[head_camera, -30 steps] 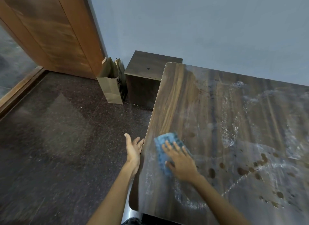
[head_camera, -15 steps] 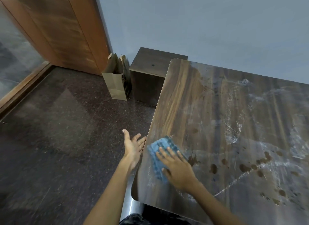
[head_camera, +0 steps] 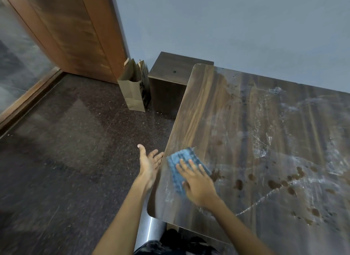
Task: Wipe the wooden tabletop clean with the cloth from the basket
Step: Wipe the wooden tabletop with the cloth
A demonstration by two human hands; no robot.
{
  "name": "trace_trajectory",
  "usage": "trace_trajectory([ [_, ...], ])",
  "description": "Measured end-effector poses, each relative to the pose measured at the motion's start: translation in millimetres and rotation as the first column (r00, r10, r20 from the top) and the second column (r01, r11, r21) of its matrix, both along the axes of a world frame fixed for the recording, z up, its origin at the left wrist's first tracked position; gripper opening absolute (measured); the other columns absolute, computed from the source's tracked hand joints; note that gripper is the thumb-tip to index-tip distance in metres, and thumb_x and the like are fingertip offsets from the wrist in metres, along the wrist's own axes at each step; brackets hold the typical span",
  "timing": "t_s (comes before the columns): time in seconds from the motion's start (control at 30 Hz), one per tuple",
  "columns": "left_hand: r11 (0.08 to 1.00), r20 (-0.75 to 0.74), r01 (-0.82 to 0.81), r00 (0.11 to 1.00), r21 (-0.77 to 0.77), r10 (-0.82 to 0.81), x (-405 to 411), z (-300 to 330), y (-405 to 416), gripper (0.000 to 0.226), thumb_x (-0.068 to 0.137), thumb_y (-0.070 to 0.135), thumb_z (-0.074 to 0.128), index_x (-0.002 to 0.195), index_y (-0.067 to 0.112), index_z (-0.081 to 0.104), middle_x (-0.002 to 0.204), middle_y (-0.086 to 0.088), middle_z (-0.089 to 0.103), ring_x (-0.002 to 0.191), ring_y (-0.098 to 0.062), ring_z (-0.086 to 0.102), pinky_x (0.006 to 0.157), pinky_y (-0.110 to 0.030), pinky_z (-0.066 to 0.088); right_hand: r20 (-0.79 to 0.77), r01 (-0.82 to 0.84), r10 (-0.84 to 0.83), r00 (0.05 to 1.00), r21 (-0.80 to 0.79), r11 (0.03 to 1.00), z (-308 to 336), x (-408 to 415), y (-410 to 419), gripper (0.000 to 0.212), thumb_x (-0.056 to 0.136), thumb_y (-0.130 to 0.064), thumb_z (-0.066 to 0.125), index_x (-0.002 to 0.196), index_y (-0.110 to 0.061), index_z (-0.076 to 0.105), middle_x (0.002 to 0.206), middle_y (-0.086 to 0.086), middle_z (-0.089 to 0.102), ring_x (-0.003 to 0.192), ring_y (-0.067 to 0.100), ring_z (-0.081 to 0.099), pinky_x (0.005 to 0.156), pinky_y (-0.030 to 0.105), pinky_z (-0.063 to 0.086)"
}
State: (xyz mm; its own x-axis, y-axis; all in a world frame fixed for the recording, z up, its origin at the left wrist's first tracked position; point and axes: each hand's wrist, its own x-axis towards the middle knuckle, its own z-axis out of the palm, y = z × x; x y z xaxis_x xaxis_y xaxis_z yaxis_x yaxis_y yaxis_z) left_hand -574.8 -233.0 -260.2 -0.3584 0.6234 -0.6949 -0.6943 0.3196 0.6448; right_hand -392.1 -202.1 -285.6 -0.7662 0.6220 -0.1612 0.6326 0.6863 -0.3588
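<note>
The wooden tabletop fills the right side, streaked with white smears and dotted with brown spots toward the right. A blue cloth lies flat near the table's left edge. My right hand presses down on the cloth with fingers spread. My left hand is held open, palm up, just off the table's left edge beside the cloth, holding nothing. The basket is not in view.
A brown paper bag stands on the dark speckled floor next to a low dark cabinet by the table's far left corner. A wooden door is at the far left. The grey wall runs behind the table.
My right hand has slid the cloth leftward toward the table's left edge. My left hand stays open beside the edge. The camera has shifted slightly.
</note>
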Motion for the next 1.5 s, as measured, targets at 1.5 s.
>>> trace_trajectory([
  [1.5,0.968,-0.272,-0.113,0.961,-0.225,0.049,40.6,-13.7,-88.1,0.092,0.086,0.067,0.0,0.129,0.0,0.046,0.135,-0.015,0.049,0.125,-0.029,0.044,0.11,-0.041,0.028,-0.019,-0.179,0.179,0.984,-0.031,0.983,11.9,31.3,-99.5,0.053,0.099,-0.026,0.023,0.15,-0.029,0.006,0.153,-0.014,-0.007,0.142,0.012,-0.015,0.112,0.032,-0.016],
])
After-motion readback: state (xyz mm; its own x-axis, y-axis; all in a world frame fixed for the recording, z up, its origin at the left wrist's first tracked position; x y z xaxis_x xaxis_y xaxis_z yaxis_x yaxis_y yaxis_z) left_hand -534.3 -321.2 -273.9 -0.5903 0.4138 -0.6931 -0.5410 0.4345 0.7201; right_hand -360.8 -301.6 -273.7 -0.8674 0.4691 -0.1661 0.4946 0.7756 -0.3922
